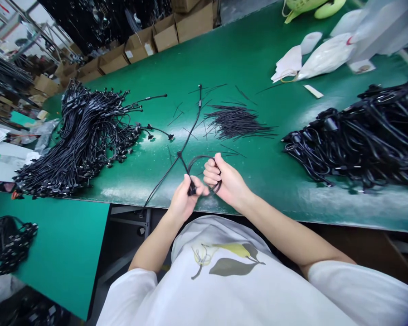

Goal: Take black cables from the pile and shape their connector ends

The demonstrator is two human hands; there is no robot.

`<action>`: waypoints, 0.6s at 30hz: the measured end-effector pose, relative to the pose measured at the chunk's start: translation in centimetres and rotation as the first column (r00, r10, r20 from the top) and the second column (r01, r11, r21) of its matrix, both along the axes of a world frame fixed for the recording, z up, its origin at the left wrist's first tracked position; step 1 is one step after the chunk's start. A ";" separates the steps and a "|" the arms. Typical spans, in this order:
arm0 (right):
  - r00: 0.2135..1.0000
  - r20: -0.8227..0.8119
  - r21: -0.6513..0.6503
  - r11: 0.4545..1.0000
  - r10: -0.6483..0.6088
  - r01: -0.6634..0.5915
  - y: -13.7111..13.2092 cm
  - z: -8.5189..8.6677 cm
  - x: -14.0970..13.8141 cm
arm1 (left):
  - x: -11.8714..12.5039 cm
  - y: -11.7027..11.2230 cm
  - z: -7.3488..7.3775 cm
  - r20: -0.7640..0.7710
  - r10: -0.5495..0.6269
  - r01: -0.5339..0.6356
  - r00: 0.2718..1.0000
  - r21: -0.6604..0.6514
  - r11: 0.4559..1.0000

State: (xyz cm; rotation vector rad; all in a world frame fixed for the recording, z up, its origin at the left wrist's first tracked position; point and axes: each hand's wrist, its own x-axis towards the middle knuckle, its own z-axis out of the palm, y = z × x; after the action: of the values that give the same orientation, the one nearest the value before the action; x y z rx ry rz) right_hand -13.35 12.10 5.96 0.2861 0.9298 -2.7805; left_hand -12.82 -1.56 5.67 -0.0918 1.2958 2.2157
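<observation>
My left hand (185,201) is pinched shut on the black Y-cable (187,134), right hand (227,179) curled round its loop, green workbench (258,59) just past my fingers.

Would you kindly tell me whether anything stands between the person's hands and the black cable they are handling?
Nothing visible does: the left hand and right hand are already on the cable. The pile of short wires lies beyond them.

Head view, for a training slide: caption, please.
Left hand and right hand hold a black forked cable over a green workbench beside heaped cables.
</observation>
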 end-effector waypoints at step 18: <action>0.962 -0.247 0.299 0.936 -0.112 0.186 -1.4 1.0 -1.6 | -0.8 -1.5 -0.8 -0.383 -0.309 0.099 0.870 -0.479 0.872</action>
State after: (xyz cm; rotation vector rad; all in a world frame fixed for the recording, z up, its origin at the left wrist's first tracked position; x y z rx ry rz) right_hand -14.96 10.65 6.93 0.0874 1.4802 -2.8321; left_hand -13.57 -3.05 4.84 0.4016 1.9537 1.7669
